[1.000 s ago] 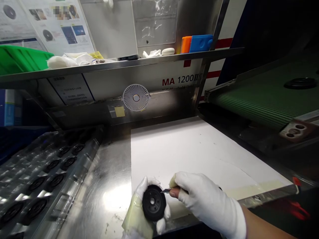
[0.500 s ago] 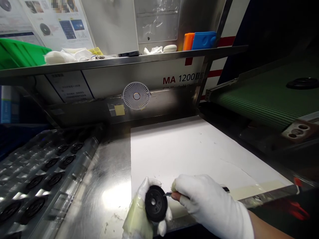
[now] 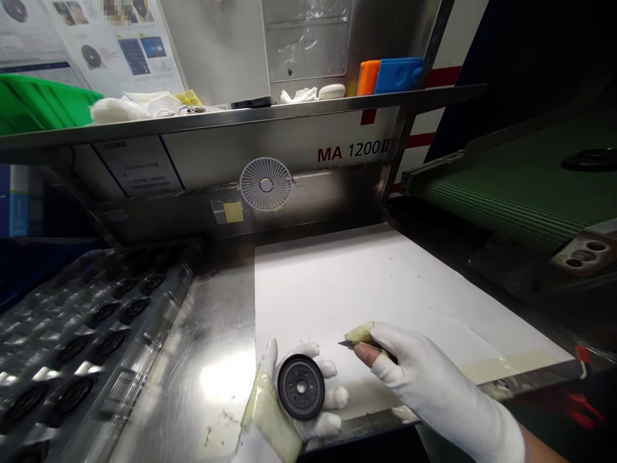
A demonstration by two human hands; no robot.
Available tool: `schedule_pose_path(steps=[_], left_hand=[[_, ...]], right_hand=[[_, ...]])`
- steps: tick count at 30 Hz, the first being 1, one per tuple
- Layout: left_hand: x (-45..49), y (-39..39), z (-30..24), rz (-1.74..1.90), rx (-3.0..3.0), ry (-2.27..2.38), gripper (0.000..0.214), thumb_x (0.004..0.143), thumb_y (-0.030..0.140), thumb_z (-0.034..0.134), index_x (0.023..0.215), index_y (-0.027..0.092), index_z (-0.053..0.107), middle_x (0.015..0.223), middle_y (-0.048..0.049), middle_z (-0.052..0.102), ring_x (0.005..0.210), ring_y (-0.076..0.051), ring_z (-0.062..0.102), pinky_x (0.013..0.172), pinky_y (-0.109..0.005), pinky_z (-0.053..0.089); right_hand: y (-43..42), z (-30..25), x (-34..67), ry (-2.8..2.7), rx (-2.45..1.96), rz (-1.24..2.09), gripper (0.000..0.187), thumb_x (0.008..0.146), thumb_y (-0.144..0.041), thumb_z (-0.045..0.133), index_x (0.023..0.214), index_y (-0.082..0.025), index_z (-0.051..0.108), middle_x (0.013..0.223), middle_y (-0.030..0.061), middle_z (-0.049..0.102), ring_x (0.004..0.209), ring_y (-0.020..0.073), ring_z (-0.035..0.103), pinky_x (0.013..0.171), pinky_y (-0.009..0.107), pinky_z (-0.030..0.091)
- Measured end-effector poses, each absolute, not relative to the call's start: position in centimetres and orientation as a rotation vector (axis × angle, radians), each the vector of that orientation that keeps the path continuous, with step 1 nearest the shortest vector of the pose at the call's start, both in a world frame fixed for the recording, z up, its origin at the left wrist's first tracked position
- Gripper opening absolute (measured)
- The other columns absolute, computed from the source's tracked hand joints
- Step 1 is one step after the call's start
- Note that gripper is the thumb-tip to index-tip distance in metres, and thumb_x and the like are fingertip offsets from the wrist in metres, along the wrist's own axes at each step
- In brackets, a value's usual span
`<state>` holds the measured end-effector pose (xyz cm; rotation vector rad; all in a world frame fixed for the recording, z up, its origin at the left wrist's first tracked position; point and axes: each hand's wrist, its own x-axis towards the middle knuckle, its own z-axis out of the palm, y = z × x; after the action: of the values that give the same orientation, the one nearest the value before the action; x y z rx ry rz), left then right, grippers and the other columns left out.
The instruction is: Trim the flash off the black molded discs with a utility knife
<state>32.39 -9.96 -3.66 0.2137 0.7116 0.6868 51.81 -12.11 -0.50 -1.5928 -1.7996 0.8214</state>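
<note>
A round black plastic wheel (image 3: 301, 386) with a hole in its centre rests on the palm of my gloved left hand (image 3: 276, 424). The fingers of that hand are spread beneath and beside the wheel, and its flat face is turned up. My right hand (image 3: 409, 360), also in a white glove, pinches a craft knife (image 3: 346, 344) with its pointed blade facing left. Thumb and fingers hide most of the knife's handle. The blade is apart from the wheel, above and to its right, over a white sheet (image 3: 328, 283).
At left, a clear plastic tray (image 3: 166, 308) holds several black wheels. A green conveyor belt (image 3: 506, 199) on the right carries a black round part (image 3: 590, 159). A small fan (image 3: 266, 184) is at the back, under a metal shelf (image 3: 216, 122) with a green bin (image 3: 43, 106).
The knife has moved away from the wheel's edge, up and right. My left hand has opened its fingers, and the wheel now lies flatter on the palm.
</note>
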Motion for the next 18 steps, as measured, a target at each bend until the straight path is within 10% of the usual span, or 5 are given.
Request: schedule_pose_path(steps=[6,12,18], left_hand=[[32.4,-9.9,-4.5,0.708,0.189,0.664,0.046,0.078,0.053,0.044,0.1,0.014,0.054,0.088,-0.012,0.064,0.078,-0.034,0.062,0.051,-0.037,0.049],[32.6,-10.0,-4.3,0.731,0.196,0.679,0.045,0.078,0.052,0.045,0.099,0.013,0.055,0.09,-0.0136,0.062,0.081,-0.035,0.061,0.052,-0.038,0.05],[32.3,-9.9,-4.3,0.727,0.181,0.635,0.044,0.079,0.052,0.045,0.095,0.013,0.057,0.092,-0.0143,0.061,0.083,-0.034,0.06,0.052,-0.038,0.05]], right_hand=[[-12.3,-2.6,53.9,-1.612,-1.649,0.718,0.026,0.083,-0.047,0.052,0.09,-0.023,0.058,0.083,0.0001,0.062,0.078,0.0182,0.057,0.069,0.026,0.044],[-12.1,-4.5,54.9,-1.186,-1.636,0.49,0.037,0.078,-0.049,0.056,0.056,-0.022,0.042,0.058,-0.0039,0.045,0.058,0.0146,0.046,0.054,0.025,0.037],[-11.0,-7.5,56.7,-1.068,-1.864,0.365,0.041,0.072,-0.047,0.058,0.103,-0.021,0.054,0.065,-0.0038,0.048,0.061,0.0166,0.049,0.061,0.029,0.042]])
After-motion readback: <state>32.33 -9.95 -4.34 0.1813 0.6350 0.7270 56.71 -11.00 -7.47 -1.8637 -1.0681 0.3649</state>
